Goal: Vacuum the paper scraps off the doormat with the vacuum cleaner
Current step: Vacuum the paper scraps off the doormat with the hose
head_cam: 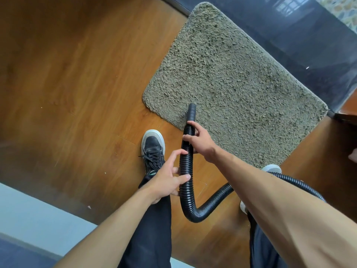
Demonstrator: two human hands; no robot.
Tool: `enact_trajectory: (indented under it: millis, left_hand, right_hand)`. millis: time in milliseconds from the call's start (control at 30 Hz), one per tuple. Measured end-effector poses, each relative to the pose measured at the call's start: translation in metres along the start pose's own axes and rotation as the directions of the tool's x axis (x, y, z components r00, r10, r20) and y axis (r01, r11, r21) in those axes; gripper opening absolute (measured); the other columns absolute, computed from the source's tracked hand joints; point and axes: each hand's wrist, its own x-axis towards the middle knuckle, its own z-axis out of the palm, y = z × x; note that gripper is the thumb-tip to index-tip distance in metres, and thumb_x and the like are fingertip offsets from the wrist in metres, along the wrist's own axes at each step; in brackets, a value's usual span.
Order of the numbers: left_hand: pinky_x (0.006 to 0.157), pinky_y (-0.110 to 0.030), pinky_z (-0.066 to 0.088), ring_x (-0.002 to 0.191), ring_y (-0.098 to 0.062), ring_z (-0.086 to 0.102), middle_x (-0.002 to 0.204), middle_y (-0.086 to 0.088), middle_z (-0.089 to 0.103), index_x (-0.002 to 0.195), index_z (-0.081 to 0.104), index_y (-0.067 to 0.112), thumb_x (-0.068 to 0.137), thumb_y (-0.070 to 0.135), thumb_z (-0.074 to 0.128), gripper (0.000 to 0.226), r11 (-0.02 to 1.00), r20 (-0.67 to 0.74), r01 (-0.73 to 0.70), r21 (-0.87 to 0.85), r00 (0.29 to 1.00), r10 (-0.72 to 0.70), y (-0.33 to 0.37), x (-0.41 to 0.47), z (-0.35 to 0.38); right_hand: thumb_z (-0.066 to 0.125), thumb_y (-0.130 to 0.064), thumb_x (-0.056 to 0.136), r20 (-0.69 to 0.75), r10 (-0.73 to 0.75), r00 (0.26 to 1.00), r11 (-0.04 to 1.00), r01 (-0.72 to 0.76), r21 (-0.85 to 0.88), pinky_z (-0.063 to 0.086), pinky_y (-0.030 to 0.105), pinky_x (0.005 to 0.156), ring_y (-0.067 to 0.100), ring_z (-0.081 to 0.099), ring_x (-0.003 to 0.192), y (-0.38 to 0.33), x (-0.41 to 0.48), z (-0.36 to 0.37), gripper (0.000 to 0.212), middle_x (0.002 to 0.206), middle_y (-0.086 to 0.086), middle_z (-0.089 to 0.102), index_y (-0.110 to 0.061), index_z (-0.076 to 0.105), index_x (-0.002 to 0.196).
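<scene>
Doormat [237, 74]: grey-beige shag pile, lying on the wooden floor [67, 74], set at an angle. Its far long edge runs along a dark polished threshold [289, 35].

Vacuum hose [185, 190]: black and ribbed. It rises from a low loop over the floor between the person's legs. A further length passes behind the right forearm toward the right edge of the floor. The smooth nozzle [192, 111] at the hose's free end sits over the doormat's near left corner. Contact with the pile cannot be confirmed.

Right hand [200, 141]: fingers wrapped round the hose just behind the nozzle, a firm grasp.

Left hand [167, 179]: released, with the fingers spread and fairly straight. The thumb tip and index tip touch the hose lower down, and nothing is clasped.

Left shoe [153, 149]: black with a pale sole, on the floor just beside the doormat's near left corner. Right shoe [271, 168]: only its pale toe shows, at the doormat's near edge.

Debris: a few small pale specks [89, 207] lie scattered on the floor well left of the doormat. Their material cannot be determined.
</scene>
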Motion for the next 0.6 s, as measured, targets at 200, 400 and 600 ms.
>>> enact_trajectory:
  millis: [200,400,600]
  left_hand:
    - [0.059,-0.034,0.057,0.081,-0.02,0.064,0.094,-0.01,0.062,0.126,0.039,0.049,0.095,0.005,0.059,0.057,0.995,-0.047,-0.058,0.077,0.997,0.061,0.018,0.023,0.017]
    - [0.061,-0.037,0.056,0.076,-0.02,0.062,0.095,-0.012,0.058,0.127,0.041,0.047,0.091,0.0,0.062,0.063,0.989,-0.024,-0.075,0.128,0.997,0.078,0.046,0.044,0.023]
    - [0.058,-0.036,0.055,0.076,-0.022,0.062,0.098,-0.014,0.056,0.127,0.042,0.05,0.09,-0.001,0.062,0.066,0.975,-0.01,-0.074,0.211,0.997,0.078,0.066,0.06,0.03]
  right_hand:
    - [0.064,-0.005,0.092,0.006,-0.041,0.999,0.999,0.041,-0.004,0.056,0.032,0.051,0.017,0.067,0.078,-0.027,0.01,-0.029,0.06,0.106,0.007,0.061,-0.025,0.04,0.143]
    - [0.063,-0.005,0.093,-0.053,-0.055,0.997,0.997,0.058,0.056,0.059,0.052,0.073,0.024,0.067,0.087,-0.041,0.02,-0.056,0.059,0.12,0.013,0.06,-0.024,0.04,0.143]
    - [0.063,-0.003,0.092,-0.094,-0.031,0.995,0.977,0.05,0.209,0.06,0.039,0.06,0.016,0.067,0.081,-0.046,0.027,-0.08,0.06,0.122,0.01,0.06,-0.025,0.041,0.144]
